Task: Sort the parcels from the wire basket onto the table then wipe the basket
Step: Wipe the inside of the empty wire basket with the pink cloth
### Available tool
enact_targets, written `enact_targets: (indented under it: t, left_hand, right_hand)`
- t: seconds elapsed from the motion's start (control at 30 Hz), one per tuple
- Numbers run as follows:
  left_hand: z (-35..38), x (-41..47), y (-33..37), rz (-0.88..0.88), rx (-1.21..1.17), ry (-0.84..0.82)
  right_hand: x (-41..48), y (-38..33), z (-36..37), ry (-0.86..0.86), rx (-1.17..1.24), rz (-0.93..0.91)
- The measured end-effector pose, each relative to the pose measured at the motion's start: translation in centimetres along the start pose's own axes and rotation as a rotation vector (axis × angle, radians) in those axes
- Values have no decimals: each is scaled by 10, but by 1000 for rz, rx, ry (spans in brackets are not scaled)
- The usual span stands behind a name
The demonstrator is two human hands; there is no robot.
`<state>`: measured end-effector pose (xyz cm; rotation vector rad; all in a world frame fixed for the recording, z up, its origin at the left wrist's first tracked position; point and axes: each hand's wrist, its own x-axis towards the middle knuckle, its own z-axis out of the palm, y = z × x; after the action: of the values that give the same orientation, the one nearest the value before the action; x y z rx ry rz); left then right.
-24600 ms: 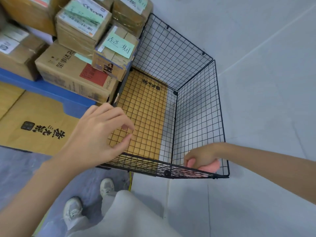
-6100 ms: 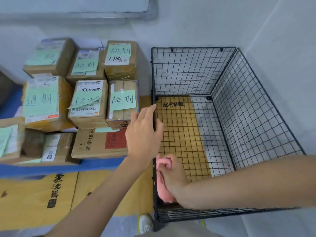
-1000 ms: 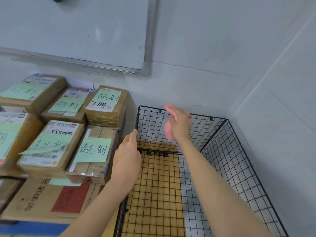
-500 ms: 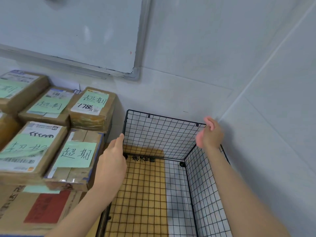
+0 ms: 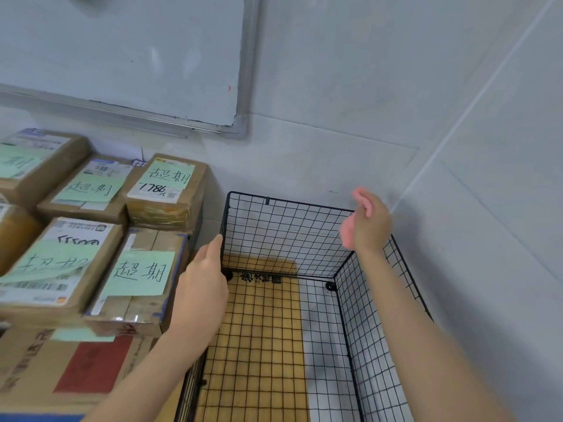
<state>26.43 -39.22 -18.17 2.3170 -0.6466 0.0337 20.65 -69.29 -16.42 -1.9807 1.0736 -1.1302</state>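
Our basket point(image 5: 289, 236) holds no parcels point(image 5: 158, 190). They sit stacked just beside its left wall, most with green notes point(image 5: 143, 272) on top, so the sorting looks done. We judge we are in the wiping half. Our right hand point(image 5: 370, 223) is up at the far right corner with a pink cloth point(image 5: 346, 236) against the wire, though we cannot tell how its fingers lie round it. Our left hand point(image 5: 204, 287) rests straight-fingered along the left rim, holding nothing. How much wire is left to wipe does not show.
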Motion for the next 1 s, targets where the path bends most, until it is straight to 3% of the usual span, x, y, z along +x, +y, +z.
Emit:
enact_targets:
  t: [0.07, 0.17, 0.27, 0.33, 0.47, 0.57, 0.63, 0.73, 0.87, 1.0]
  left_hand:
    - [-2, 0, 0, 3, 9, -4]
    - [-3, -1, 1, 11, 14, -15]
    - [-4, 1, 0, -6, 20, -22]
    - [-5, 1, 1, -11, 16, -21]
    - [-7, 0, 2, -34, -8, -18]
    - [-7, -1, 3, -43, -42, -3]
    - [-8, -1, 3, -49, -58, 3]
    - [-7, 0, 4, -57, -76, 10]
    - [-5, 0, 4, -55, -77, 11]
    - [-6, 0, 4, -47, -67, 24]
  right_hand:
    - [-14, -4, 28, -129, -39, -27]
    - [-39, -19, 68, -181, 31, -88]
    - [-62, -53, 102, -387, 136, -171]
    - [-71, -67, 113, -427, 182, -178]
    - [-72, -44, 104, -332, 150, -197]
    - [-62, -21, 86, -100, 135, -50]
    - [-63, -15, 80, 4, 101, -50]
    - [-90, -12, 79, -93, 90, -207]
    - [-124, -15, 99, -307, 27, -565]
    - [-120, -44, 136, -310, 80, -643]
